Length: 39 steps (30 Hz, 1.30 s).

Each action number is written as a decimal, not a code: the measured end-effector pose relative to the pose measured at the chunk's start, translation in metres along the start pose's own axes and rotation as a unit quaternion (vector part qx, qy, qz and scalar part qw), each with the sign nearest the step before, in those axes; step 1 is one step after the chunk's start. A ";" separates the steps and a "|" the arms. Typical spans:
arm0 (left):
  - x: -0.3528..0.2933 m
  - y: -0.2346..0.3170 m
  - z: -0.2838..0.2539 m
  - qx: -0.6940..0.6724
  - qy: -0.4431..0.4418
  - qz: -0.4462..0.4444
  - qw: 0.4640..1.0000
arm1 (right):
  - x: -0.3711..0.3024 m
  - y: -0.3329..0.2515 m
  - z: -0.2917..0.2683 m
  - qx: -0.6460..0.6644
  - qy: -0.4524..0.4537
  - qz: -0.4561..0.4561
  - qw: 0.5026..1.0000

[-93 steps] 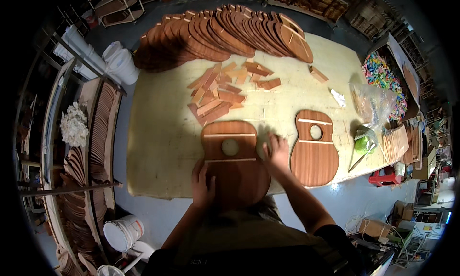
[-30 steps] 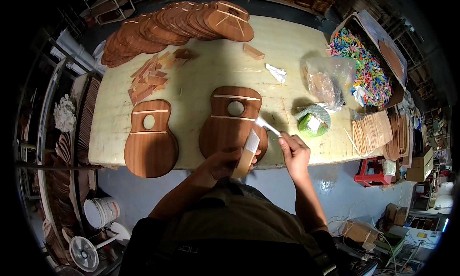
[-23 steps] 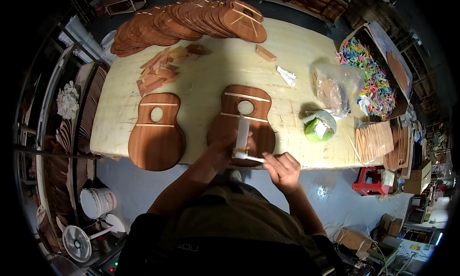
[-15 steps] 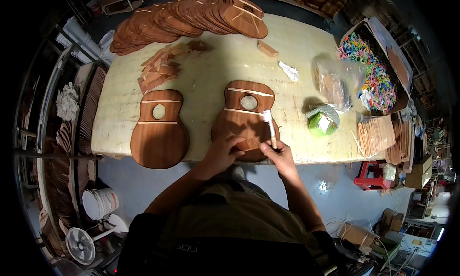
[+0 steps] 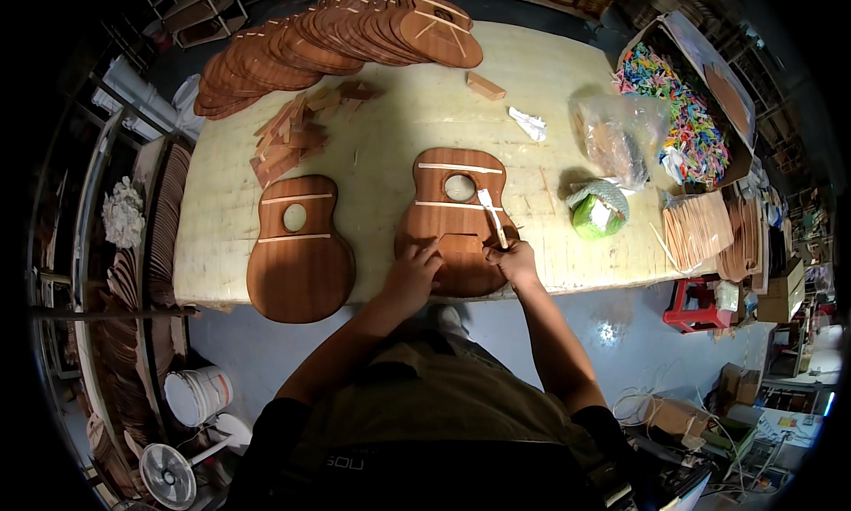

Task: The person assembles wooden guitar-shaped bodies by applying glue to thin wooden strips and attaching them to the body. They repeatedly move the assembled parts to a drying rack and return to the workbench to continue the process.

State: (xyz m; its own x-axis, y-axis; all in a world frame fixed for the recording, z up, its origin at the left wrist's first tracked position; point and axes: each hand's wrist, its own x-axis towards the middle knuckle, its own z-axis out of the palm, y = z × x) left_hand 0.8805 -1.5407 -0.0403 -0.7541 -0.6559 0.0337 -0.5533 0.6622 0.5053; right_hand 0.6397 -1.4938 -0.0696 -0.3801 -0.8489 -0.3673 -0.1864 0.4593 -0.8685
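Holding brush [image 5: 493, 218], pale lettering [image 5: 346, 462] on clothing [image 5: 443, 475]

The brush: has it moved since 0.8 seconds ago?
Yes, forward: the brush was near the lower edge of the right board; its tip now shows beside that board's hole.

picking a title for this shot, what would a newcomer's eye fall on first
Most likely the long fan of overlapping guitar-shaped wooden plates across the far left of the pale table, then the heap of small bright-coloured pieces at its right end. Closer in, the eye may catch the white-tipped brush in the right hand, held over the plate in front of the person.
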 end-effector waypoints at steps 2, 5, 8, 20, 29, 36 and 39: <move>0.001 -0.001 0.005 0.035 0.014 0.021 0.999 | -0.001 -0.003 0.004 -0.095 0.028 -0.011 0.995; 0.004 0.003 0.000 0.048 0.011 0.028 0.998 | 0.001 0.005 0.007 -0.117 0.059 -0.030 0.991; 0.004 0.000 0.001 0.055 0.012 0.029 0.998 | -0.001 0.002 0.010 -0.163 0.072 -0.060 0.982; 0.008 -0.013 -0.005 -0.096 0.061 -0.004 0.993 | -0.020 0.006 -0.052 0.049 0.103 -0.069 0.991; 0.006 -0.007 -0.029 -0.793 0.003 -0.125 0.596 | -0.059 -0.033 -0.208 -0.487 0.313 -0.029 0.814; 0.006 0.001 -0.028 -0.771 -0.017 -0.158 0.617 | -0.021 -0.035 -0.234 -0.436 0.206 -0.120 0.868; 0.005 0.002 -0.028 -0.775 -0.034 -0.169 0.608 | -0.041 -0.038 -0.259 -0.169 0.116 0.021 0.979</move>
State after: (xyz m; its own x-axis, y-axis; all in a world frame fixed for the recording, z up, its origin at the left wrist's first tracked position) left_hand 0.8857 -1.5529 -0.0147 -0.7323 -0.6081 -0.3066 0.2782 -0.6781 0.6803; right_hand 0.4280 -1.4092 0.0648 -0.5820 -0.7635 -0.2799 -0.4406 0.5854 -0.6806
